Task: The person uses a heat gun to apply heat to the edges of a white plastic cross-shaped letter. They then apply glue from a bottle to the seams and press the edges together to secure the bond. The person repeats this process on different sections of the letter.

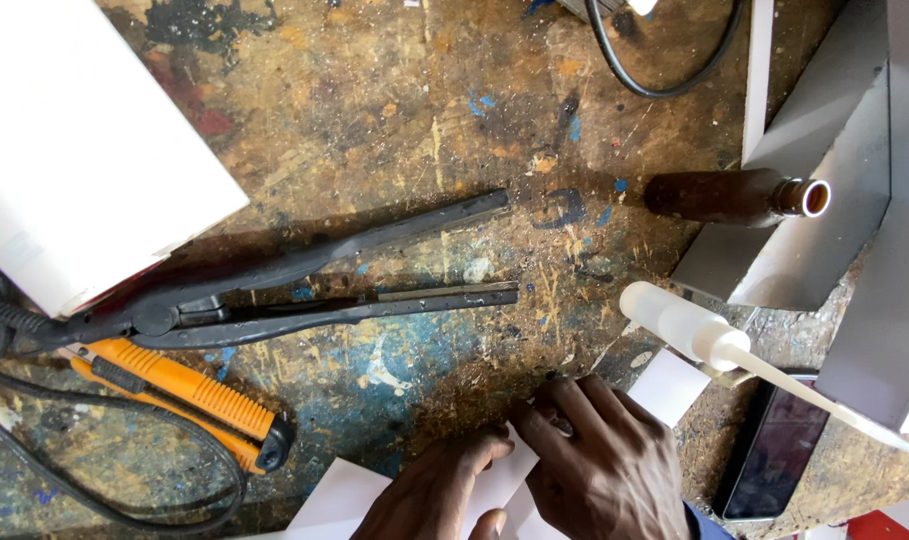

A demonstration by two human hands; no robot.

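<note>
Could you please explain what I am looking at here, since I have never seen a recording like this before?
There is no machine: a person wears a camera on the head, so this single picture looks straight down at their own two bare hands on a paint-stained workbench. The left hand and the right hand both press on a white sheet at the near edge. Around them lie a black long-armed hand tool, orange-handled pliers, a brown bottle, a white tube with a long nozzle, a dark phone, a white box and a black cable.
</note>
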